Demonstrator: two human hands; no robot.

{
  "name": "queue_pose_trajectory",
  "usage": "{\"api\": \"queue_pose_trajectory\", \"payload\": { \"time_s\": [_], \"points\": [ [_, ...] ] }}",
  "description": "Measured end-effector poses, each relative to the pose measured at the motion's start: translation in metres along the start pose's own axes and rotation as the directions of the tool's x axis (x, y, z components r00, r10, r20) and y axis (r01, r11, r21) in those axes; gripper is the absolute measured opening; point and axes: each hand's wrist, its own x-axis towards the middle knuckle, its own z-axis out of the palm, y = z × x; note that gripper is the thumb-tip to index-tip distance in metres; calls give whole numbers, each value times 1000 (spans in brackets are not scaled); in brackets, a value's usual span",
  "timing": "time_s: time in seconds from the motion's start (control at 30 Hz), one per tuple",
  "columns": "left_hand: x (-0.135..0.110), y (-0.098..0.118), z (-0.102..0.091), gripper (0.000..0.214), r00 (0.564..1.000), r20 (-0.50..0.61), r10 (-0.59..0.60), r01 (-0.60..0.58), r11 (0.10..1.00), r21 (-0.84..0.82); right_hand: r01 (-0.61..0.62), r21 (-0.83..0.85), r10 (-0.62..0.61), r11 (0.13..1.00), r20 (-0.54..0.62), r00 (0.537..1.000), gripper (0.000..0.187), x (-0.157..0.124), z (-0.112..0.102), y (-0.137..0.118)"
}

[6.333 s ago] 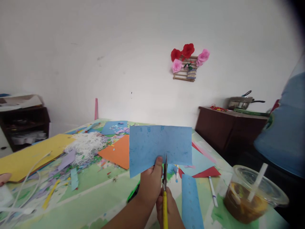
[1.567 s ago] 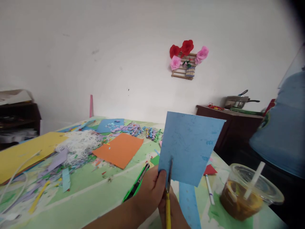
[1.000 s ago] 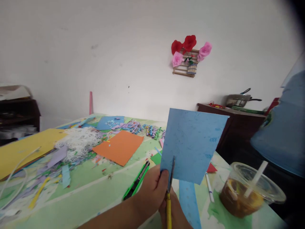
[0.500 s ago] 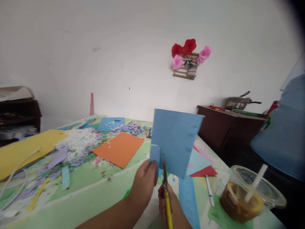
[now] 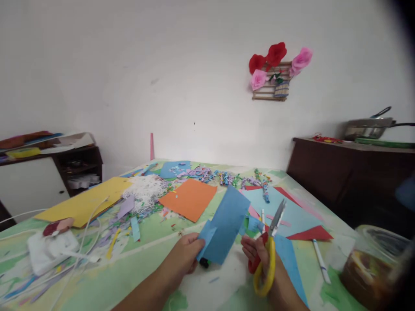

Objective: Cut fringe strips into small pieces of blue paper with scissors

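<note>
A piece of blue paper [image 5: 228, 222] with a partly cut, folded flap is pinched at its lower left corner by my left hand [image 5: 185, 252], above the table. My right hand [image 5: 257, 250] has a pair of scissors [image 5: 278, 218] hooked on it, with one yellow and one red handle loop. The blades point up and away, nearly together, and are apart from the paper. Small blue paper pieces [image 5: 254, 224] lie behind the right hand. A long blue strip [image 5: 293, 263] lies under the right forearm.
Orange paper [image 5: 189, 198], white shredded strands [image 5: 145, 192], yellow sheets [image 5: 87, 201] and scraps cover the table's left and middle. Light blue paper [image 5: 282, 207] and a marker [image 5: 320, 261] lie right. A drink cup [image 5: 369, 268] stands near the right edge; a white charger [image 5: 52, 248] with cables lies left.
The scissors have come out of the paper and moved right with my right hand. My left hand has tilted and lowered the blue paper. The view has turned left.
</note>
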Motion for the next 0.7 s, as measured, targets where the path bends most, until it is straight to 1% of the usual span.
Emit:
{"api": "queue_pose_trajectory", "payload": {
  "time_s": [0.07,0.13,0.2,0.27,0.3,0.33,0.4,0.47,0.57,0.63,0.7],
  "points": [
    [-4,-2,5,17,998,58,-21,19,999,30,-70,57,69,996,9,998,37,0,5,0],
    [-6,-3,9,17,994,104,-29,24,999,47,-105,88,105,991,-1,994,38,-3,8,-3],
    [-7,-2,10,17,991,136,10,-23,995,93,-107,100,111,989,-32,993,39,-5,8,-8],
    [-6,-1,8,18,981,173,87,-117,978,172,-92,94,100,991,-77,992,36,-5,5,-14],
    [-6,-1,7,18,977,184,107,-144,969,200,-86,82,94,993,-102,990,35,-3,2,-16],
    [-5,-1,4,19,977,181,110,-147,966,211,-82,63,90,995,-129,988,33,-1,-2,-18],
    [-3,-1,-1,19,986,147,75,-103,975,196,-88,-2,86,996,-175,981,28,5,-10,-19],
    [-1,-1,-7,21,990,136,44,-69,980,185,-108,-96,89,989,-187,978,24,11,-20,-18],
    [2,2,-13,25,971,239,24,-69,981,184,-133,-272,102,953,-122,987,22,16,-29,-16],
    [2,7,-14,20,948,318,22,-65,990,125,-120,-377,99,918,-74,992,22,16,-31,-17],
    [2,12,-12,16,923,384,33,-62,996,62,-91,-454,69,886,-66,995,21,15,-30,-19]
  ]
}}
